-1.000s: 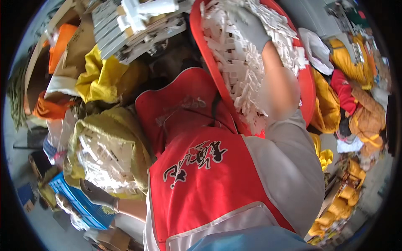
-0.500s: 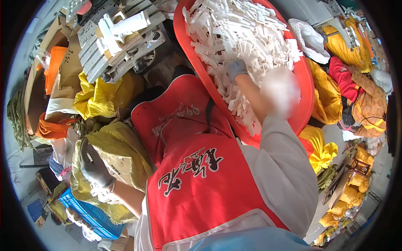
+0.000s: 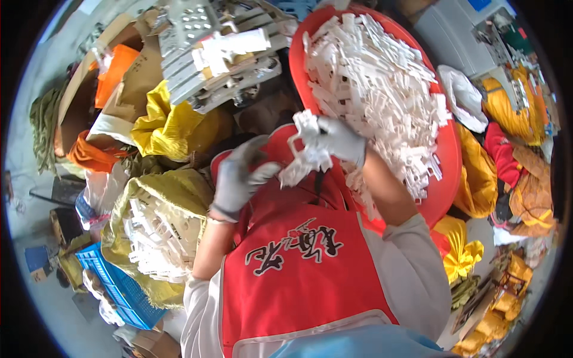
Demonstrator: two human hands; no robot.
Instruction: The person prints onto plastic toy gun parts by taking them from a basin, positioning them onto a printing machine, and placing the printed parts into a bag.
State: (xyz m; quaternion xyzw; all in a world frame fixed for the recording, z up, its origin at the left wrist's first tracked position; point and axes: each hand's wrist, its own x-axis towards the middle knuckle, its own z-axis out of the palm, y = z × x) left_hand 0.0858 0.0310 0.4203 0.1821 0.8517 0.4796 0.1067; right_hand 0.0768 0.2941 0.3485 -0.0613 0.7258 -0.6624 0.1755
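Observation:
My right hand (image 3: 345, 141), in a grey glove, is closed on white plastic parts (image 3: 306, 152) above my red apron (image 3: 292, 256). They look like a small clump of moulded pieces. To the left, my gloved left hand (image 3: 237, 179) has its fingers apart and curved toward the parts, with nothing in it. A long red tub (image 3: 447, 173) on the right is heaped with similar white pieces (image 3: 376, 77). On the left, an open yellow-green woven sack (image 3: 173, 186) holds more white pieces (image 3: 158, 238).
A grey metal fixture with a white part (image 3: 230, 51) stands ahead on the left. Beside it are a yellow sack (image 3: 164, 128) and a cardboard box (image 3: 134, 80). A blue crate (image 3: 119, 289) is at lower left. Yellow sacks (image 3: 474, 173) line the right of the tub.
My right hand has come out of the tub with white parts to above my apron. My left hand has moved from the woven sack toward them.

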